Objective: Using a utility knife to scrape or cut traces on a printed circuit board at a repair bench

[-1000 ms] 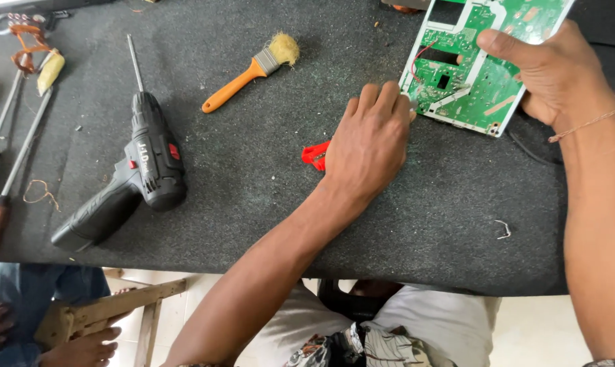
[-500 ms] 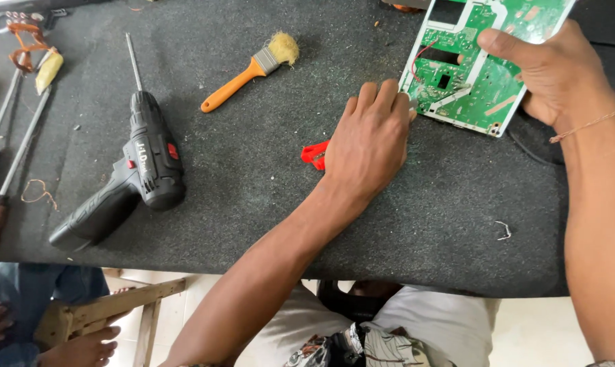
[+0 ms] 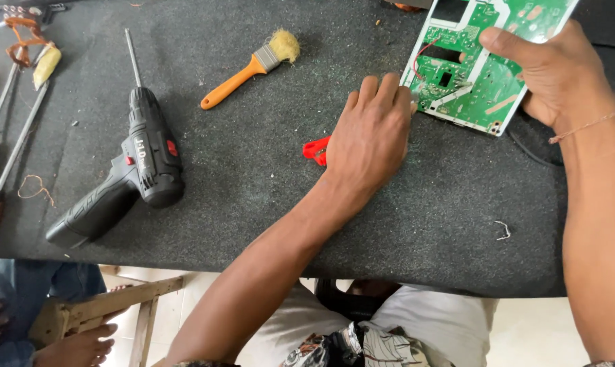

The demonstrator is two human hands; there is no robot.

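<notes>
My right hand [image 3: 548, 68] grips a green circuit board [image 3: 480, 64] at the table's far right, thumb across its face, tilting it up off the dark felt. My left hand [image 3: 370, 132] lies palm down on the felt just left of the board, fingertips touching the board's lower left corner. A small red plastic piece [image 3: 314, 149] pokes out from under that hand's left side; whether the fingers hold it is hidden.
A black cordless drill [image 3: 141, 166] with a long bit lies at the left. An orange-handled brush [image 3: 249, 66] rests behind it. Long screwdrivers [image 3: 15, 136] sit along the left edge. Another person's hands and a wooden stool [image 3: 83, 316] show below the table edge.
</notes>
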